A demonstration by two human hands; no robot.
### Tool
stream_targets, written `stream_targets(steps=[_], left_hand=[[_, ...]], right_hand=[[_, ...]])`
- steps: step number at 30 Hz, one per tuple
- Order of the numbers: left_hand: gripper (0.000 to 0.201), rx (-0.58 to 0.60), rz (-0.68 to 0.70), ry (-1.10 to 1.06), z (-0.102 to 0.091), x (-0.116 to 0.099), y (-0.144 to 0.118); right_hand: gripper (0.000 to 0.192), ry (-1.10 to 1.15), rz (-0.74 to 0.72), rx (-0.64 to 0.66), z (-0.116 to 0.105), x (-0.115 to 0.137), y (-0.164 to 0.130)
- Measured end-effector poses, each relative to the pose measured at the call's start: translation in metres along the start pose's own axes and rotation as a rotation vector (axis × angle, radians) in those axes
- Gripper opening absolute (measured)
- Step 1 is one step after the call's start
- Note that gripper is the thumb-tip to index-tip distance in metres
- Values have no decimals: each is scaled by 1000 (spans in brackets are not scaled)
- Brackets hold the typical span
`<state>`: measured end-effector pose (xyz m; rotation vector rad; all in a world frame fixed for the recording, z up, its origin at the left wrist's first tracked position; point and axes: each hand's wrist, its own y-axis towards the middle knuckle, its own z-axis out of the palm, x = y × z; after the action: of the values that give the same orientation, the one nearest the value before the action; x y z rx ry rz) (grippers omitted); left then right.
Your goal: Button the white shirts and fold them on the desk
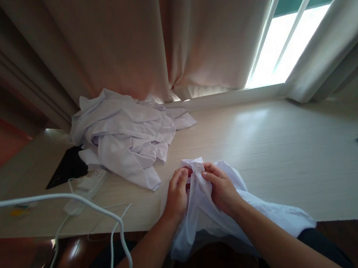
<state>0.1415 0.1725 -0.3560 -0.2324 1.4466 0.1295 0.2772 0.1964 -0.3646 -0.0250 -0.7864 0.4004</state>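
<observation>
**A:** What am I looking at in the lower middle of the frame?

**B:** I'm seeing 2 bare hands working on a white garment (206, 208) that is lying over the near edge of the table (279, 149), part of it drooping below the edge toward the bottom of the frame.

**A:** How are the hands sitting?

**B:** The left hand (176, 196) is curling its fingers against the cloth, fingertips pinching a bunched fold at the top. The right hand (222, 189) is pinching the same fold from the other side, thumb and forefinger pressing together on it. The 2 hands are almost touching there.

**A:** And around them?

**B:** I'm noting a pile of white clothes (124, 135) lying toward the left center, well apart from the hands. A white power strip (91, 181) is resting just below that pile, its white cable (87, 205) looping down to the lower left. A dark flat object (69, 164) is lying beside the strip. Beige curtains (124, 41) are hanging across the top, and a bright window (284, 42) is showing at the upper right.
</observation>
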Motion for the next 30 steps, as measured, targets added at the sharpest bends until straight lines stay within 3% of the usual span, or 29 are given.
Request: stream_targets(steps=[5,9,13,17,21,25,30], left_hand=[[35,82,-17,-38,0,0,7],[57,135,59,102,-2,-3,12],[32,48,211,374,-7,-5,17],[23,-106,364,561,-13,-8,22],[16,-96,479,634,-20,-13,29],[19,-51,439,638,-23,-17,32],[27,12,239,541,-18,-14,28]], right_hand=[[15,83,61,6,1,4,0],[12,97,59,40,2,5,0],[13,47,16,53,2,5,-1],[17,-93,-50,10,-1,8,1],[21,-181,-104,-71,-9,13,5],[25,-290,-184,-136,-13,15,4],[22,-811,-536,-156,-7,13,-4]])
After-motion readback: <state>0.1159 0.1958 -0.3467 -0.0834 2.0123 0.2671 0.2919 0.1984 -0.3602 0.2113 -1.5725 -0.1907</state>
